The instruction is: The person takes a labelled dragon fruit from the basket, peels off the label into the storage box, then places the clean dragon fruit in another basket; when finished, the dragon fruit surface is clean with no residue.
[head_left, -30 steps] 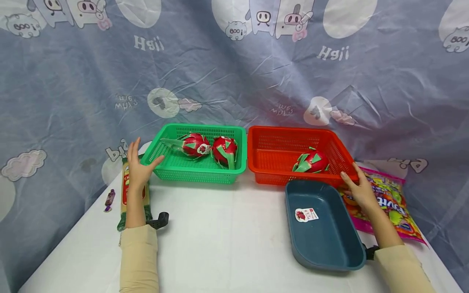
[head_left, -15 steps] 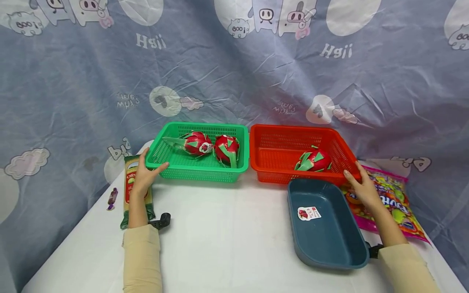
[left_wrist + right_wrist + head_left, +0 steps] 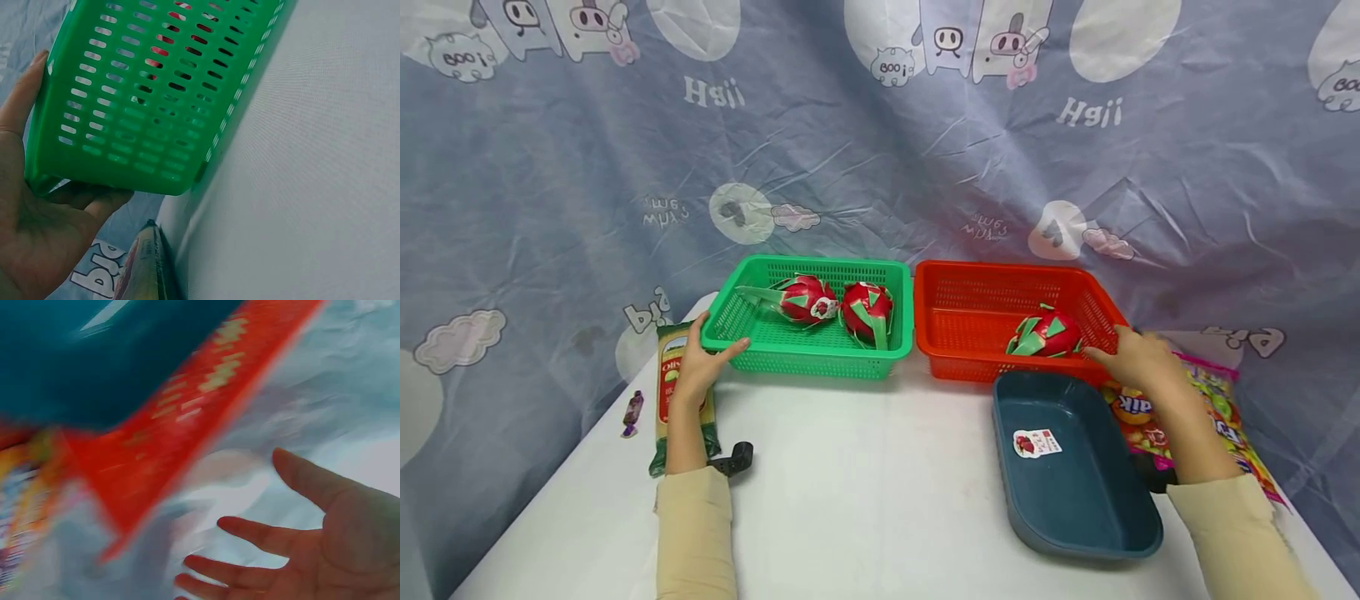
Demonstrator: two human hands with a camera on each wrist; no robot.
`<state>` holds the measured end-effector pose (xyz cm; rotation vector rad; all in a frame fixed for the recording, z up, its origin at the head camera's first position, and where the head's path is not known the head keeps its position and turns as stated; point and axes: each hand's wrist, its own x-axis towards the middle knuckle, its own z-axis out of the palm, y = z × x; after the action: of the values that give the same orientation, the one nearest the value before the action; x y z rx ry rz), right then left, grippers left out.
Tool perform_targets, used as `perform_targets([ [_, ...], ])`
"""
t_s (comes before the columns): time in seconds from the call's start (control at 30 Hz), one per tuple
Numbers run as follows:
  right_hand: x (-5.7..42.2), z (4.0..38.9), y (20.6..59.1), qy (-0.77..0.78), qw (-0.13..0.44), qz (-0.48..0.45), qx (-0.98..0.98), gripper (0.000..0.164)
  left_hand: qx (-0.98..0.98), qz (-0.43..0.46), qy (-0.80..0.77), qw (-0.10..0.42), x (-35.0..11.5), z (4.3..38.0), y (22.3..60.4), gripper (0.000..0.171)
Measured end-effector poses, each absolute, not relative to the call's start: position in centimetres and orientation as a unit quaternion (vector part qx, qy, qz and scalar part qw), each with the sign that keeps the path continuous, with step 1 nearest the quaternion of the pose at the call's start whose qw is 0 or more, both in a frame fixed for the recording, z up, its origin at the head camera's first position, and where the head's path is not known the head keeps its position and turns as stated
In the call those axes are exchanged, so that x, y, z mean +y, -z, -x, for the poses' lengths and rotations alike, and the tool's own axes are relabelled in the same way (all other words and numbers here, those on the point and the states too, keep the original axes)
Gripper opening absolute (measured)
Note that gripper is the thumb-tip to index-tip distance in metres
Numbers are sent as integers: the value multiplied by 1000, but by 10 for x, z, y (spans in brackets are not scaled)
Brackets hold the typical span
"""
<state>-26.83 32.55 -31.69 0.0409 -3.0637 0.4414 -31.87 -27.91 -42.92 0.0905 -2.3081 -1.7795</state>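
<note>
The green basket (image 3: 820, 365) holds two dragon fruits; one (image 3: 808, 298) lies on its side and the other (image 3: 867, 307) is close beside it. My left hand (image 3: 698, 367) grips that basket's front left corner. The left wrist view shows the thumb along the rim and fingers bent round the end wall. One dragon fruit (image 3: 1047, 333) lies in the red basket (image 3: 962, 367). Over its front right corner in the head view is my right hand (image 3: 1138, 360), blurred. In the right wrist view its fingers (image 3: 253, 536) are spread and apart from the red rim, holding nothing.
A dark blue tub (image 3: 1067, 492) with a fruit sticker stands before the red basket. Colourful candy bags (image 3: 1225, 417) lie under the right forearm. At left are an olive-labelled packet (image 3: 670, 367) and a small wrapped candy (image 3: 632, 413). A patterned cloth (image 3: 880, 167) hangs behind.
My left hand has moved in to the green basket's corner and taken hold of it. My right hand has come off the red basket's corner and turned. The camera view has shifted slightly.
</note>
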Motion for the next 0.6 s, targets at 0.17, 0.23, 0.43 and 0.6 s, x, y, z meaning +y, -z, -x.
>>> perform_targets([
  [0.17,257,283,287,-161,110,-51,-979,78,-769,-28,629,107,-269,307,415,102],
  [0.23,230,295,281,-168,173,-75,-968,76,-768,-27,630,108,-267,304,411,102],
  [0.43,151,334,271,-200,280,-168,-924,71,-768,-37,630,107,-274,311,420,106],
  [0.6,102,364,276,-246,219,-208,-921,74,-772,-34,625,113,-277,321,433,105],
])
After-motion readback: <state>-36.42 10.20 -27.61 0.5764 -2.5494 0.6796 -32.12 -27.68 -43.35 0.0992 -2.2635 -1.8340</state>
